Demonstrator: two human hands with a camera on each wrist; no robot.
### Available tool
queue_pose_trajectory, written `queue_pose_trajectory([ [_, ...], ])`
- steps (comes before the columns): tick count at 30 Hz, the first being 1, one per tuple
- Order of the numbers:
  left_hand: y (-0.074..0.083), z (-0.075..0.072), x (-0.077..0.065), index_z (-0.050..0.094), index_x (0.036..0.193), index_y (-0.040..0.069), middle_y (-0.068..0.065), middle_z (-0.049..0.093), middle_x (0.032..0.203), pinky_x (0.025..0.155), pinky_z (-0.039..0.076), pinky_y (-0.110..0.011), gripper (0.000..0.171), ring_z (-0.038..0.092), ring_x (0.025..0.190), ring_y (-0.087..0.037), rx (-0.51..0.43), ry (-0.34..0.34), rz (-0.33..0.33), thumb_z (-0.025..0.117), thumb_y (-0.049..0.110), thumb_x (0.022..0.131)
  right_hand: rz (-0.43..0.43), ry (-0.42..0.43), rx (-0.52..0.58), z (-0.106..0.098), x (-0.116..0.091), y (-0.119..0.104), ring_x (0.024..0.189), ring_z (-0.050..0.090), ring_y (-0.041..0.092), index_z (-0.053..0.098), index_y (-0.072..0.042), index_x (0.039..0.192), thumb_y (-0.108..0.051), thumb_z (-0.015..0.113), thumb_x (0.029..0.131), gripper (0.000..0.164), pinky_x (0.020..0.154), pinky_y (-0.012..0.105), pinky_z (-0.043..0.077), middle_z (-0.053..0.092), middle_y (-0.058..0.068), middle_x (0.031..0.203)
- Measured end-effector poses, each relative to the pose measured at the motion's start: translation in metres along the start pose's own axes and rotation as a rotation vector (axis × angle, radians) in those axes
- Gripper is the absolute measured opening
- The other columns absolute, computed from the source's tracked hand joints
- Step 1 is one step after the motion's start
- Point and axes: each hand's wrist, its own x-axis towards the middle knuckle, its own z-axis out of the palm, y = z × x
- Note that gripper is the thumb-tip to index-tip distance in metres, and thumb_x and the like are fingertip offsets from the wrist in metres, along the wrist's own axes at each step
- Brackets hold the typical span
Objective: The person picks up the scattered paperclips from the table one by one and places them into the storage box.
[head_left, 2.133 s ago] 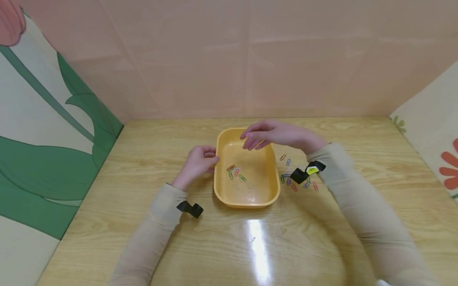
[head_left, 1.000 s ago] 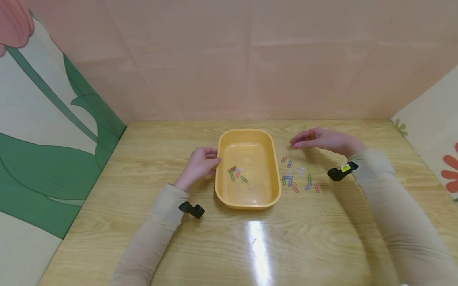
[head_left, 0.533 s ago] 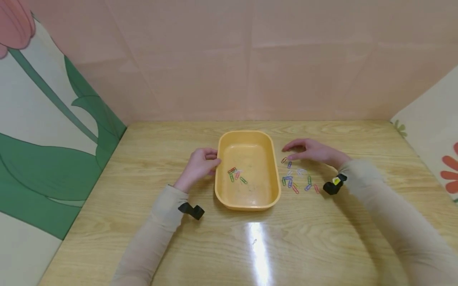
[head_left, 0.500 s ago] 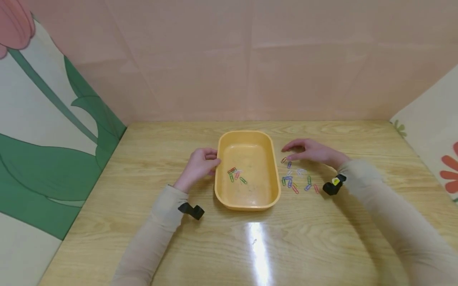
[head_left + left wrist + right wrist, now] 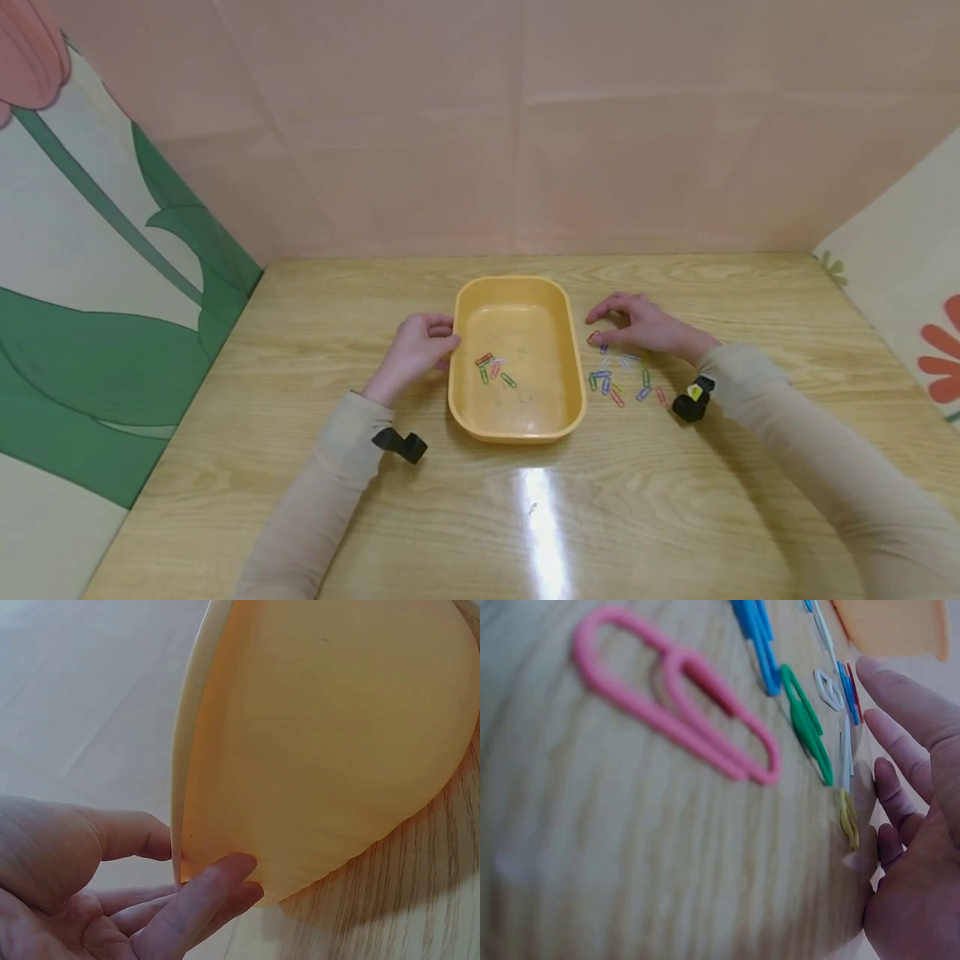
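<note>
A yellow plastic tray (image 5: 517,425) stands on the wooden table, with several coloured paper clips (image 5: 496,371) lying inside. My left hand (image 5: 414,346) holds its left side; in the left wrist view the thumb is at the rim and the fingers (image 5: 196,904) lie against the outer wall. To the right of the tray, my right hand (image 5: 645,325) reaches low over the table, thumb and index finger apart. Its thumb tip is right at a red paper clip (image 5: 592,337), and a blue paper clip (image 5: 603,349) lies just under the thumb.
Several more paper clips are scattered right of the tray, among them a pink one (image 5: 662,397), a green one (image 5: 646,378) and a yellow one (image 5: 848,819). A pink-covered wall (image 5: 517,167) rises behind the table (image 5: 360,525). Patterned panels flank both sides.
My right hand has moved from above the tray out to its right, then down and left to the red paper clip. My left hand has stayed at the tray's left side.
</note>
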Motion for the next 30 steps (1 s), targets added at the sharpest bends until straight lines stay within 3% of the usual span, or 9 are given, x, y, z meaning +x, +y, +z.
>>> queue_pose_trajectory([
  [7, -0.001, 0.000, 0.000, 0.053, 0.126, -0.010, -0.027, 0.059, 0.120, 0.067, 0.060, -0.033, 0.035, 0.064, 0.099, -0.038, 0.004, -0.001, -0.001, 0.057, 0.001, 0.093, -0.028, 0.005, -0.001, 0.001, 0.000, 0.004, 0.115, 0.043, 0.028, 0.069, -0.010, 0.103, -0.019, 0.079, 0.080, 0.027, 0.106, 0.056, 0.022, 0.058, 0.010, 0.111],
  [13, -0.001, 0.000, 0.000, 0.053, 0.126, -0.010, -0.027, 0.059, 0.119, 0.066, 0.060, -0.032, 0.036, 0.064, 0.098, -0.038, 0.007, 0.002, -0.002, 0.058, 0.001, 0.093, -0.059, 0.014, 0.019, 0.002, -0.005, -0.018, 0.107, 0.046, 0.033, 0.069, -0.003, 0.095, -0.004, 0.076, 0.080, 0.017, 0.099, 0.053, 0.026, 0.058, 0.017, 0.105],
  [19, 0.001, 0.000, -0.001, 0.052, 0.126, -0.010, -0.027, 0.059, 0.119, 0.066, 0.060, -0.033, 0.036, 0.064, 0.098, -0.038, 0.001, 0.001, -0.006, 0.058, 0.001, 0.092, -0.064, 0.002, -0.014, 0.001, -0.008, -0.032, 0.107, 0.044, 0.034, 0.070, -0.003, 0.088, -0.003, 0.074, 0.082, 0.008, 0.096, 0.051, 0.027, 0.055, 0.019, 0.106],
  [30, 0.002, 0.000, -0.001, 0.052, 0.128, -0.007, -0.024, 0.060, 0.118, 0.067, 0.060, -0.032, 0.037, 0.064, 0.098, -0.035, 0.008, 0.008, -0.026, 0.058, 0.002, 0.093, -0.079, 0.002, 0.012, 0.001, -0.007, -0.023, 0.107, 0.045, 0.034, 0.069, 0.000, 0.089, -0.001, 0.069, 0.085, 0.003, 0.098, 0.054, 0.029, 0.055, 0.019, 0.106],
])
